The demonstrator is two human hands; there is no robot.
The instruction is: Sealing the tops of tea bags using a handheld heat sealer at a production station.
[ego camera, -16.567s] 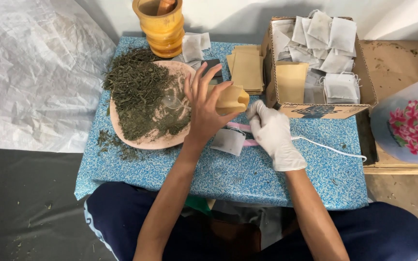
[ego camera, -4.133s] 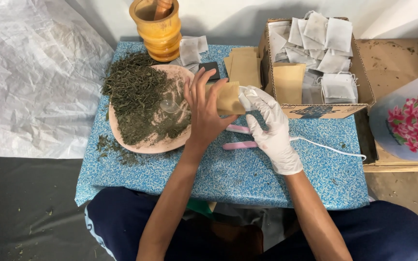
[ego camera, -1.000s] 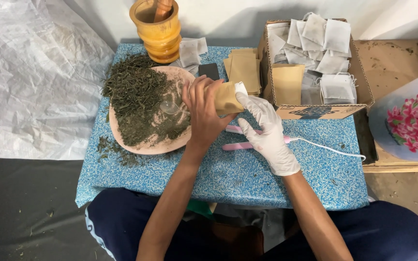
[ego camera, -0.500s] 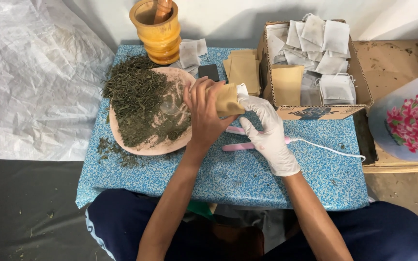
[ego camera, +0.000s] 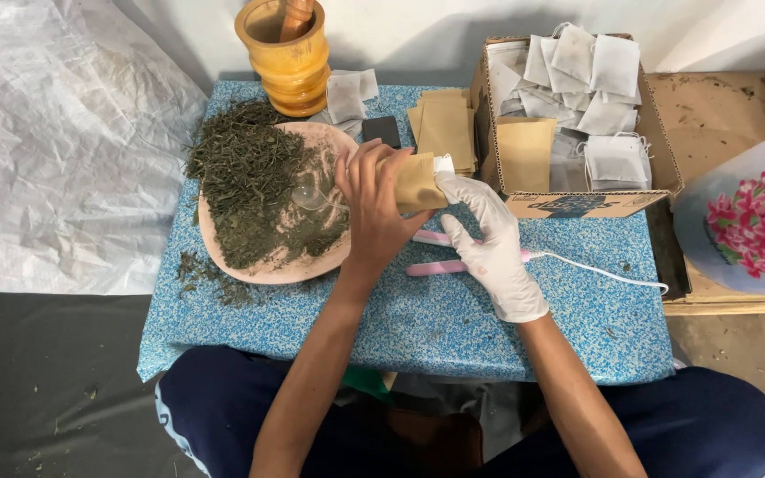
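While the left hand grips a tan packet, the gloved right hand pinches its white end.

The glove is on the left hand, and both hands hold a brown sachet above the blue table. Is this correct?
Not quite: the head view shows the glove on the right hand; the left hand is bare. Both do hold the brown sachet above the blue table.

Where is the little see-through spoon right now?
In the head view, the clear spoon lies on the pink tray, at the edge of the dried herbs, just left of the left hand.
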